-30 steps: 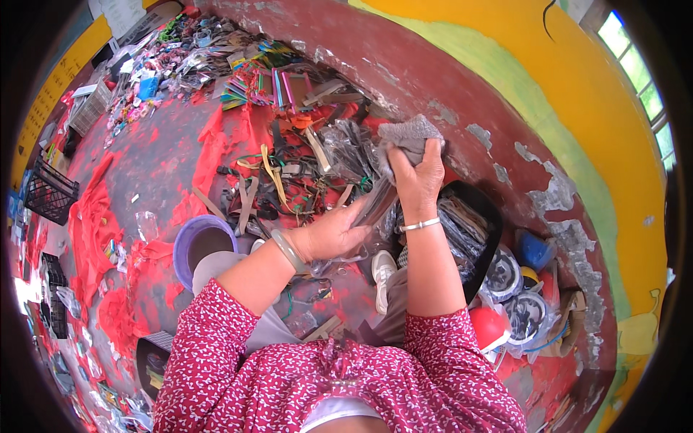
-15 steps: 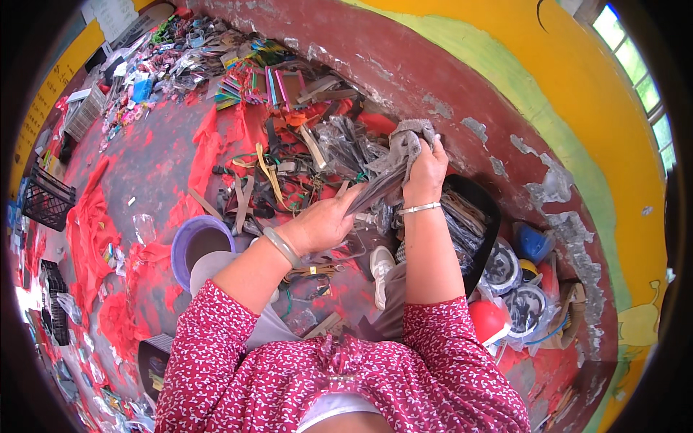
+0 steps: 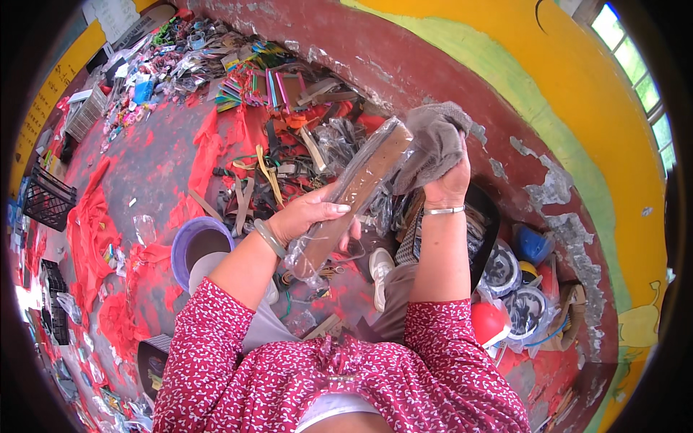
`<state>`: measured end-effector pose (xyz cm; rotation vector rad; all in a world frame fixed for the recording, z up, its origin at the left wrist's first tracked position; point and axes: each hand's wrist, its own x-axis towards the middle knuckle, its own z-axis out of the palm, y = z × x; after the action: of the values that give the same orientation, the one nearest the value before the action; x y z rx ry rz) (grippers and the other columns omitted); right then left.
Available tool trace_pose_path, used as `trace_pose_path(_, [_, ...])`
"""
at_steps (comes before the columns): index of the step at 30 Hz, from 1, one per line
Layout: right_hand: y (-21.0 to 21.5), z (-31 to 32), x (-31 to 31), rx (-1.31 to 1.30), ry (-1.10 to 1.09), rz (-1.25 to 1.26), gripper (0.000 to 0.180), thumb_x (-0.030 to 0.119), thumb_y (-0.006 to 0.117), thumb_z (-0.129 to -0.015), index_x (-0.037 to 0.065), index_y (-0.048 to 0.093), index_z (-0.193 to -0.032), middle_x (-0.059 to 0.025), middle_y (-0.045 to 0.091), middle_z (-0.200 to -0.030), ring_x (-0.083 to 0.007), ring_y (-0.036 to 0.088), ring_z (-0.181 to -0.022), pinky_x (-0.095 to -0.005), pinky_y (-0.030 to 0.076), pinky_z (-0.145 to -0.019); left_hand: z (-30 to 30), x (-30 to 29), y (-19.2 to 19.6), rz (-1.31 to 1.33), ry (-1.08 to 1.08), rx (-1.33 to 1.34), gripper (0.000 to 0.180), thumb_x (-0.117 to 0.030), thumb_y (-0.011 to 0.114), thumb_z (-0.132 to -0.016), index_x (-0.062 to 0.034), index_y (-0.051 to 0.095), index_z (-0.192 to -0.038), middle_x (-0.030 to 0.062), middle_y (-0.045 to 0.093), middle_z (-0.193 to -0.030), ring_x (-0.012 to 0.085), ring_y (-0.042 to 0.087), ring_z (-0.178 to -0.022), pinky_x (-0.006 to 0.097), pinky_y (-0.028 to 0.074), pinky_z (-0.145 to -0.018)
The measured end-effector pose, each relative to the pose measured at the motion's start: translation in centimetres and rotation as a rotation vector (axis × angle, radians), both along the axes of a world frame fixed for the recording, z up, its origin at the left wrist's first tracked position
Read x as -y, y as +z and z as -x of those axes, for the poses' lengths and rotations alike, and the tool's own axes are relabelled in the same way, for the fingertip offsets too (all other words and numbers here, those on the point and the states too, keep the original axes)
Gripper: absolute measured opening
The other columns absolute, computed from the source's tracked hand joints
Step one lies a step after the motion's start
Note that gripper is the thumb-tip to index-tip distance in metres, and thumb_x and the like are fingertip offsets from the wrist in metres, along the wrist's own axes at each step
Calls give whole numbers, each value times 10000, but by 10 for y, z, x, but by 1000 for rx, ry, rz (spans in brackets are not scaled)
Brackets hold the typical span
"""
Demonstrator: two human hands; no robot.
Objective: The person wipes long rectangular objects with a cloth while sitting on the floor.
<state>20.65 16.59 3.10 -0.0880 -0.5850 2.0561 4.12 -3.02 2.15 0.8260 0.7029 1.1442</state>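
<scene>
My feed comes through bright, with daylight showing at the barred window [image 3: 635, 86], far to the right of the purple bucket [image 3: 178, 249] and above it. The panes wash out almost to white. I get another blown-out patch at the picture's rim, left of the bucket and a little lower. Sharp glints run along the plastic-wrapped strip [image 3: 354, 202] to the bucket's right. Shading is soft; the black bin [image 3: 492, 220], farther right, sinks into darkness. My fisheye lens bends the painted wall [image 3: 577, 108], up and right of the bucket, into an arc, and a black ring closes off the corners. Clutter [image 3: 54, 368] down and left of the bucket looks smeared and soft to me.
</scene>
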Motion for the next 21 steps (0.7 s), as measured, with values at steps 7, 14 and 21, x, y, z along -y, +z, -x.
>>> trace_pose_path(7, [1,1,27,172,115,-344,575,111,698,-688,4,464,-1202,-93,582,-1098,-179,568,-984,-300,447,-883,1,6,5,105,-122,149,510,-205,503,-867,-31,294,-1298,254,589,-847,266,613,-592,331,507,-564])
trace_pose_path(14, [3,28,37,303,-36,-196,320,16,656,-735,54,563,-1039,-39,617,-944,-153,591,-855,-290,471,-770,-10,-5,-7,82,-54,-130,429,-239,488,-898,-33,345,-1246,133,576,-831,191,596,-651,289,498,-599])
trace_pose_path(21, [-14,39,26,352,-149,45,119,56,561,-825,28,590,-937,-85,640,-877,-217,620,-800,-340,508,-732,-17,-16,-40,-288,186,-739,362,-233,465,-917,-22,394,-1202,59,535,-908,137,534,-824,304,454,-740])
